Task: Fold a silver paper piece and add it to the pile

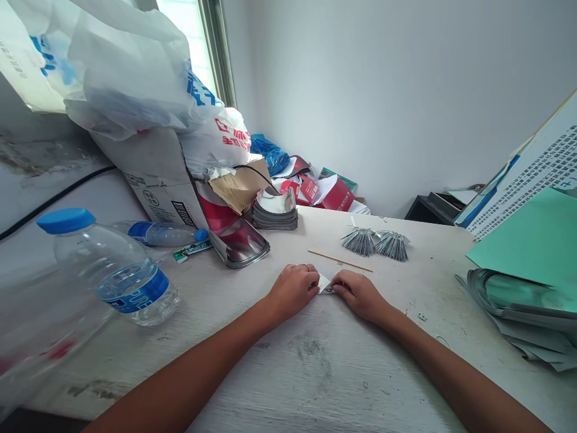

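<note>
Piece (323, 283), small, white: seemingly mid-fold.
Left hand (294, 288) and right hand (359, 294) pinch it; next move likely needs steadiness.

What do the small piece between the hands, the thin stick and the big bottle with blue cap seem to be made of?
Small piece: perhaps smooth paper or foil, pale with a greyish edge; too small to be certain.
Thin stick: likely wood or bamboo, matte, judging by its tan colour.
Big bottle: apparently clear, glossy plastic, being transparent with bright reflections.
</note>
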`<action>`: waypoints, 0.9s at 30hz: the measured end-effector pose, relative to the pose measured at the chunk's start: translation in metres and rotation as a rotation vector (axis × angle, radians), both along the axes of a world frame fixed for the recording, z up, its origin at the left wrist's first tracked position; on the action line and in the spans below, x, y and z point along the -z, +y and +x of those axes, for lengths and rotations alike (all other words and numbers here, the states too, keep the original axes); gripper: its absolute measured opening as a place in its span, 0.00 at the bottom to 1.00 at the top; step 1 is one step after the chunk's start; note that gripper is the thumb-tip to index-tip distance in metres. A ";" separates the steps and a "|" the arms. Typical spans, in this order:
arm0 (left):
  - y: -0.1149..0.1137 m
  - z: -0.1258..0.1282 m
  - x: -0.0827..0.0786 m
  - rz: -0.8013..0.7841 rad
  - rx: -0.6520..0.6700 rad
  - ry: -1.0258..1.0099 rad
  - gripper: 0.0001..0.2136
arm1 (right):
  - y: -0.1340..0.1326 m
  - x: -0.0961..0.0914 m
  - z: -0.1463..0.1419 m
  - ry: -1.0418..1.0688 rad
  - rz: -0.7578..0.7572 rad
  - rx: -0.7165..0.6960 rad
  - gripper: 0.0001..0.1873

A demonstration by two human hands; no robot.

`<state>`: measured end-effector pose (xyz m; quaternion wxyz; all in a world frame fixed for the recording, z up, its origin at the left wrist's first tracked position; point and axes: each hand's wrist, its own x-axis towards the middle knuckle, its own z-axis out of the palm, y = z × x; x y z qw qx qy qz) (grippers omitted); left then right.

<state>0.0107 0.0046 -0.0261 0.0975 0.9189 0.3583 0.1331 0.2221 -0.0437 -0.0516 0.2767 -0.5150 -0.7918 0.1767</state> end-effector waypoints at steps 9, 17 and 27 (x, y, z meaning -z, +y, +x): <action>0.002 0.000 0.002 0.002 0.009 -0.020 0.05 | 0.005 0.002 -0.003 0.034 -0.040 0.088 0.06; -0.001 0.000 0.003 0.022 0.020 -0.019 0.06 | 0.007 0.003 -0.002 -0.017 -0.062 0.165 0.08; -0.006 0.004 0.000 0.041 -0.006 -0.004 0.10 | 0.005 0.004 -0.002 -0.030 -0.076 0.171 0.07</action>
